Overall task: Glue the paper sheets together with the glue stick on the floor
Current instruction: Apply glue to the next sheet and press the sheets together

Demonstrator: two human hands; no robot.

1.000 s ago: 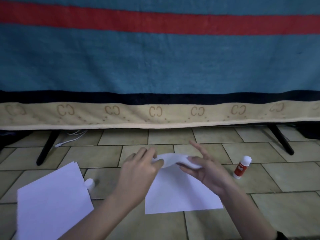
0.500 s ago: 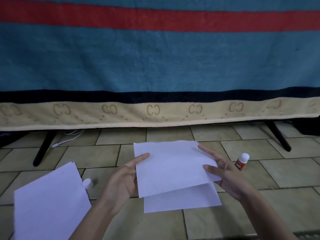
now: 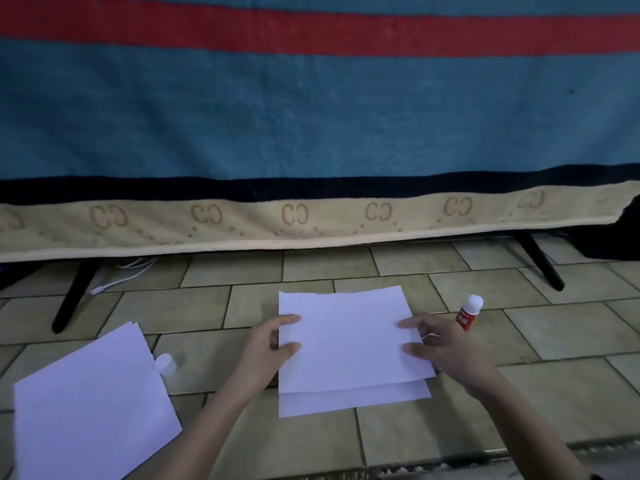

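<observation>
Paper sheets: top sheet (image 3: 349, 337) now lower vs 0.5 s ago, over bottom sheet (image 3: 353, 398) on floor (image 3: 485, 427), offset.
Hands: left hand (image 3: 268, 344), right hand (image 3: 438, 344) pinch top sheet's side edges.
Glue stick (image 3: 468, 312): upright, just right of right hand.

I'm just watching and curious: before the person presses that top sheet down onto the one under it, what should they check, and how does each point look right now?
1. Both hands on the top sheet: ok; left hand grips its left edge, right hand its right edge.
2. Edges lined up with the bottom sheet: not ok; a strip of the lower sheet shows along the near side.
3. Glue spread between the sheets: cannot tell.
4. Glue stick out of the way: ok; it stands on the floor to the right, apart from the paper.
5. Spare paper stack clear of the work: ok; it lies off to the left.
</observation>
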